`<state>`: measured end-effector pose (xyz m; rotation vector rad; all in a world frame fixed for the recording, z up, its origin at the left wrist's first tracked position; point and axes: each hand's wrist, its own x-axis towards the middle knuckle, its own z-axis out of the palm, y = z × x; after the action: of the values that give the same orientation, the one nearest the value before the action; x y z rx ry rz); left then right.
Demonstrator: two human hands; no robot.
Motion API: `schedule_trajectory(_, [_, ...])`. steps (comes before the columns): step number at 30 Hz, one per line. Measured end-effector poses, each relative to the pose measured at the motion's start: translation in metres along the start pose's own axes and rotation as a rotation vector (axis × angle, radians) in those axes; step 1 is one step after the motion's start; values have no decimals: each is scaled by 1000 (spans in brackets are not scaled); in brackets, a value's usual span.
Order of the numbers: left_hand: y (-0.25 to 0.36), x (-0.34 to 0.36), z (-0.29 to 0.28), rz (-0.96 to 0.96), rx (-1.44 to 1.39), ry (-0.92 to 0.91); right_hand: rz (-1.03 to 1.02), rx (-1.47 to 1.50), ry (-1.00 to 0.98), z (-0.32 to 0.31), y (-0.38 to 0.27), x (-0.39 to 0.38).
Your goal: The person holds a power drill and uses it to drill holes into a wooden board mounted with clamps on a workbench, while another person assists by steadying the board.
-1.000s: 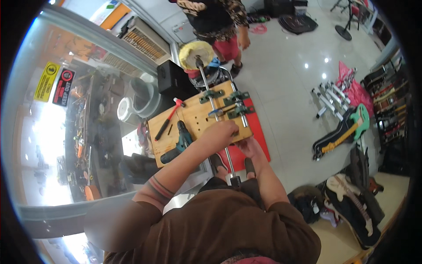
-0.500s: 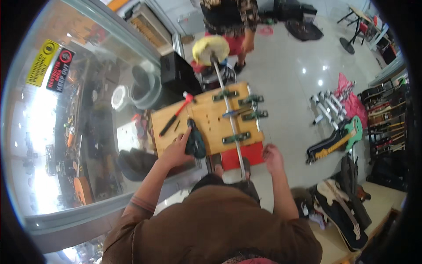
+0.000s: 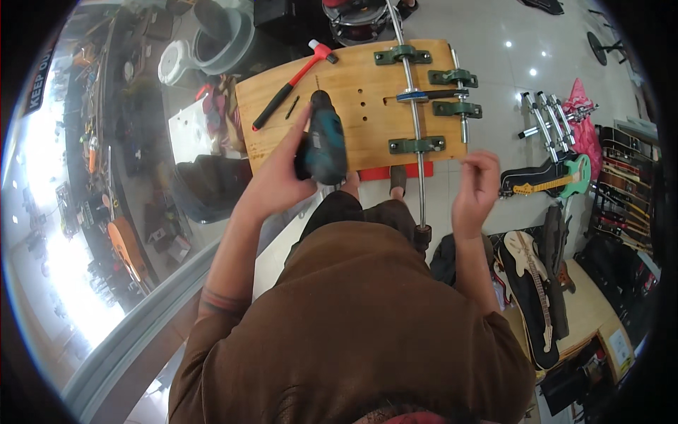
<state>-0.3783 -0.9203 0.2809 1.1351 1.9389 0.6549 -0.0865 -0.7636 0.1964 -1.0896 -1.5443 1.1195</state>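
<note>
My left hand [image 3: 279, 177] grips a dark teal cordless drill [image 3: 328, 145], which has a thin bit pointing away from me over a wooden board [image 3: 339, 74]. My right hand [image 3: 477, 191] is at the board's near right corner, fingers curled in; whatever they may hold is hidden. A red and black hammer [image 3: 293, 85] with a white-tipped head lies on the board's left part, beside a small dark bit [image 3: 292, 107]. Green bearing blocks [image 3: 417, 145] carry a long metal rod [image 3: 422, 187] and a short rod [image 3: 464, 131]. A blue pulley [image 3: 412, 97] sits on the long rod.
Left of the board are a glass partition, a white tub [image 3: 176, 63] and a grey bin [image 3: 233, 53]. On the right stand metal stands [image 3: 551, 124], a green guitar [image 3: 579, 177] and a guitar rack [image 3: 625, 191]. A cream guitar [image 3: 530, 261] lies near my right elbow.
The board now appears larger and higher in view. My left hand has gone from resting on the drill to gripping it and has lifted it. My right hand is nearer the board's corner.
</note>
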Motion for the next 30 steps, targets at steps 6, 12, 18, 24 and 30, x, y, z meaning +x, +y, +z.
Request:
schedule_trajectory(6, [42,-35,-35,-316,-634,137,84,-409,-930,57,-18,-16])
schedule_trajectory(12, [47,-39,-37,-192,-314,227,26,-778,-1195,100,3,-38])
schedule_trajectory(18, [54,-32,-50,-274,-429,367,-153,-758,-1229,124,-1,-31])
schedule_trajectory(24, [56,-21,-66,-280,-351,406,-471,-683,-863,166,17,-28])
schedule_trajectory(30, [59,-7,-68,-280,-309,322,-420,-263,-1312,151,19,-49])
